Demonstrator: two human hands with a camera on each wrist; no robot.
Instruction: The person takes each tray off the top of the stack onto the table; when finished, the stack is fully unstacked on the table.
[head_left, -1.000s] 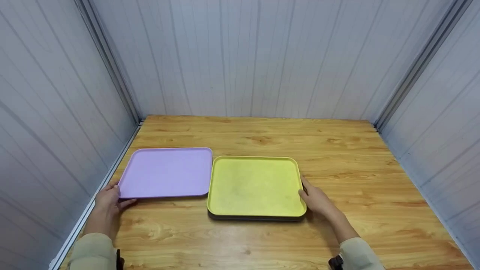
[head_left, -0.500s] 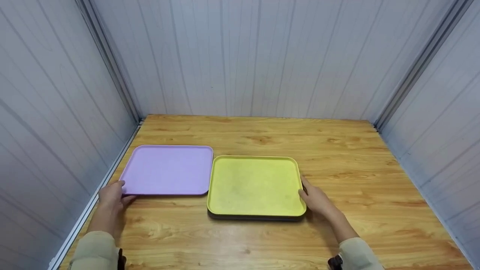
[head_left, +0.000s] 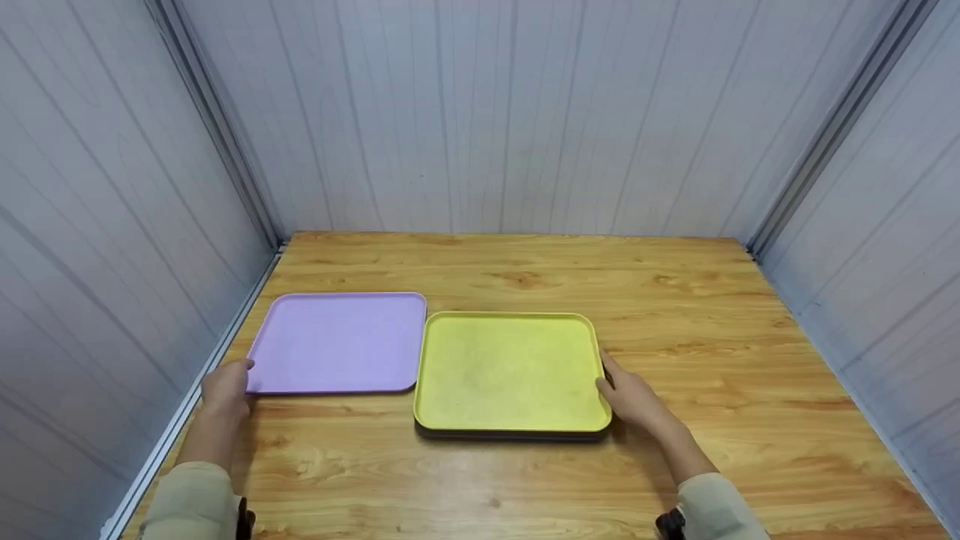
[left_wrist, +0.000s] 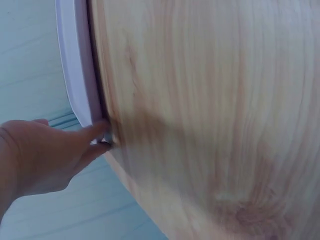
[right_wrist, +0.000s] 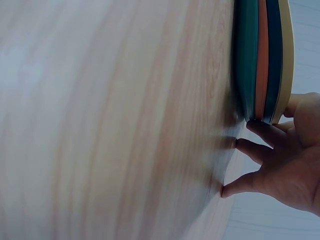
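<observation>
A purple tray [head_left: 337,345] lies at the left, almost level, with its right edge close against a stack of trays. My left hand [head_left: 227,386] pinches its near left corner; the left wrist view shows thumb and finger of the hand [left_wrist: 55,155] together at the tray's rim [left_wrist: 80,65]. The stack has a yellow tray [head_left: 514,371] on top, and below it dark blue [right_wrist: 274,55], orange [right_wrist: 262,60] and green [right_wrist: 246,60] ones. My right hand [head_left: 634,397] rests against the stack's right side, thumb by the yellow rim, other fingers spread and touching the table.
The wooden table [head_left: 517,487] runs back to a pale panelled wall [head_left: 480,112]. A left side wall [head_left: 97,225] stands near my left hand and the purple tray. Another wall [head_left: 885,262] closes off the right side.
The purple tray first shifts slightly away from me and rightward with my left hand, then settles a little nearer. The fingers under its corner have drawn in. My right hand and the stack stay put.
</observation>
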